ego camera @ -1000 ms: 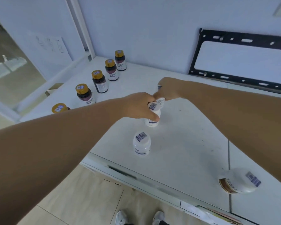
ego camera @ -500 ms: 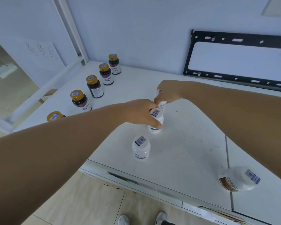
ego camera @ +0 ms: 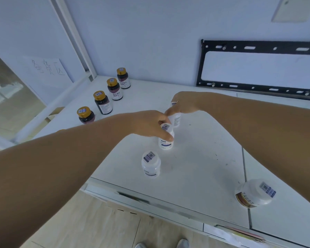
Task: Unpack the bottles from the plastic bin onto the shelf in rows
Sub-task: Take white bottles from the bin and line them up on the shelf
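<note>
On the white shelf [ego camera: 204,158], my left hand [ego camera: 150,125] grips the top of a small white bottle [ego camera: 166,140] standing upright. Just behind it, my right hand [ego camera: 183,104] pinches the cap of a second white bottle [ego camera: 176,119], also upright. A third white bottle [ego camera: 151,163] stands free nearer the front edge, in line with those two. A fatter white bottle with a brown label [ego camera: 254,193] stands at the right. Several dark bottles with gold caps [ego camera: 103,102] form a row along the left side. The plastic bin is out of view.
A black metal wall bracket [ego camera: 258,68] leans at the back right of the shelf. A white frame post [ego camera: 73,34] and a glass panel border the left side. The shelf's front edge [ego camera: 141,199] drops to a tiled floor, where my shoes show.
The camera has tilted and shifted, so the scene sits lower in view. Both hands stay on the same two white bottles, which have hardly moved on the shelf.
</note>
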`<state>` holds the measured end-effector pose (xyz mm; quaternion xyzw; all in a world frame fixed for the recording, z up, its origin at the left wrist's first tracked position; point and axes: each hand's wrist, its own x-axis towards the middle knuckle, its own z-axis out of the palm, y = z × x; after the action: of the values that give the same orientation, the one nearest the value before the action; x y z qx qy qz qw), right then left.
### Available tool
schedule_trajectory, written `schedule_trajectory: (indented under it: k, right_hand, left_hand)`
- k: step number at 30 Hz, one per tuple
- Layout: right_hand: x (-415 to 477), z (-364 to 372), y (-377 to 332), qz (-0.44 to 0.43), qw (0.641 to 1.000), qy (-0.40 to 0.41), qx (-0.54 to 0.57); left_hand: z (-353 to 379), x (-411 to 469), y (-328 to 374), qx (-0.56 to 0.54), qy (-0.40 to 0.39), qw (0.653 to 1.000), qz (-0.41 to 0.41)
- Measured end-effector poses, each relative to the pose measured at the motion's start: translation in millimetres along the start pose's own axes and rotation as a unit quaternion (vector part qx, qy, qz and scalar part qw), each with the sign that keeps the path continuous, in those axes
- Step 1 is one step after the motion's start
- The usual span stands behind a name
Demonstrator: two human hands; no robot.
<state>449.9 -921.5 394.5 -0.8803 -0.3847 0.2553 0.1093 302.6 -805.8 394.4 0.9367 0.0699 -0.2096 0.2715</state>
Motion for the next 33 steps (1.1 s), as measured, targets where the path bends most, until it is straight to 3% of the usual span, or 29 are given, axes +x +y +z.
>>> schedule_trajectory:
  k: [5, 10, 18, 23, 28, 33]
  right_hand:
    - [-24.7, -23.2, -0.7, 0.007, 0.997, 0.055, -0.052]
    - [-74.0, -37.8, 17.2, 0.017, 0.99, 0.139, 0.0]
    - [-204.4, -24.3, 43.0, 0.169, 0.965, 0.2, 0.015]
    - [-323.5, -13.7, 52.1, 0.275, 0.926, 0.259, 0.001]
    - [-450.7, 8.7, 70.9, 0.387, 0.876, 0.29, -0.006]
    - [-560.0, 55.3, 102.1, 0.468, 0.845, 0.259, -0.001]
  left_hand:
    - [-43.1, -8.1, 11.1, 0.047, 0.098, 0.994, -0.011]
    - [-71.7, -7.1, 27.3, 0.055, 0.153, 0.986, 0.041]
    - [-44.6, -6.1, 100.1, 0.085, 0.108, 0.971, 0.194]
    - [-8.6, -25.7, 184.2, 0.059, 0.062, 0.947, 0.311]
    - [60.9, -56.4, 287.5, 0.061, 0.004, 0.912, 0.406]
    - [151.8, -84.2, 375.7, 0.1, -0.05, 0.871, 0.479]
